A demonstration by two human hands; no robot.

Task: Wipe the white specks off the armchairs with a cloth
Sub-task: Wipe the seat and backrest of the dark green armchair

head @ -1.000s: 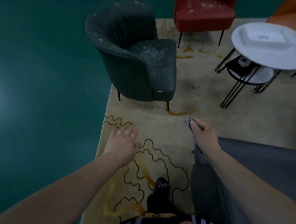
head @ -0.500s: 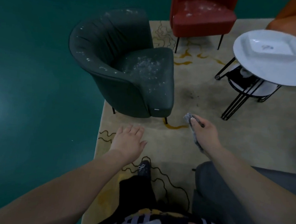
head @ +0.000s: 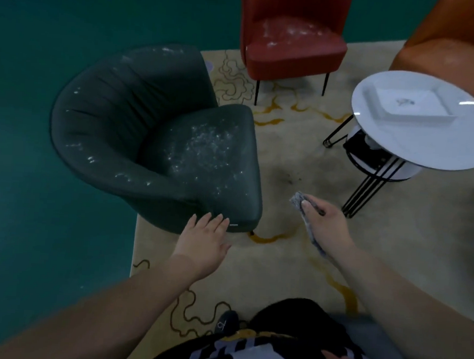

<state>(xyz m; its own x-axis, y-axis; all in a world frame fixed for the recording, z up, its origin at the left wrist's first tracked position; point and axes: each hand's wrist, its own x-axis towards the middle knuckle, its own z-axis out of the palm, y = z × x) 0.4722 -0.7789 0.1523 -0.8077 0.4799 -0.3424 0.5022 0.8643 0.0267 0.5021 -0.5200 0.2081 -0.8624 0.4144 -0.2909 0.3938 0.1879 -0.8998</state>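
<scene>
Grey cloth (head: 298, 202) pinched in right hand (head: 326, 226); white tray (head: 412, 104) – small speck inside

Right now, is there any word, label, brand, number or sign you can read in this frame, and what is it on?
Nothing here is legible.
Small pale tag on the front edge of the dark green armchair: too small to read.
Emblem on the black shoe: a logo shape, no letters.
Mark on the white square dish: blurred.

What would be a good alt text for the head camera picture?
A person's right hand holds a grey cloth near a dark green armchair speckled white, the left hand open by its seat. Behind stand a red chair and a white round table.
</scene>
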